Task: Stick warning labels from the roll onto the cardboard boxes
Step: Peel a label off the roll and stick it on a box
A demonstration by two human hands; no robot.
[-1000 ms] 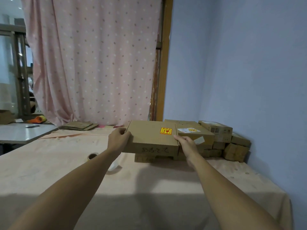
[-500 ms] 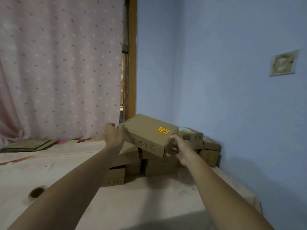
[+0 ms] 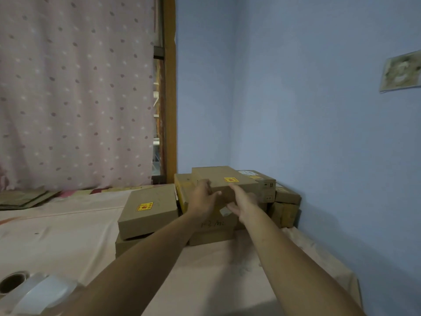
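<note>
Now, top box (image 3: 218, 175): plain cardboard, lying flat at the highest point of the stack in the corner, with both my hands on its near side.
Warning label (image 3: 231, 179): yellow with red print, stuck on the lid of the top box close to its near edge, just above my right fingers.
Left hand (image 3: 204, 198): fingers curled over the near left corner of the top box, thumb laid along its front face; it grips the box.
Right hand (image 3: 245, 201): fingers hooked on the near top edge, thumb lower on the front face; it grips the same box.
Second box (image 3: 148, 222): left of the stack and lower, resting on another box, with its own yellow label (image 3: 144, 206) on the lid.
Lower box (image 3: 214, 226): under my wrists, handwriting on its front too faint to read.
Sticker box (image 3: 265, 189): just right of the top box, a white sticker on its lid.
Small boxes (image 3: 287, 197): piled against the blue wall (image 3: 307, 122).
Roll (image 3: 13, 284): lower left on the counter, well apart from the boxes, brown core, a glossy backing strip (image 3: 45, 293) trailing beside it.
Counter (image 3: 57, 236): covered by a pinkish cloth.
Flattened cardboard (image 3: 22, 198): far left, by the curtain.
Curtain (image 3: 75, 92): pink, dotted, next to a wooden frame (image 3: 169, 87).
Picture (image 3: 401, 74): stuck on the wall at right.
</note>
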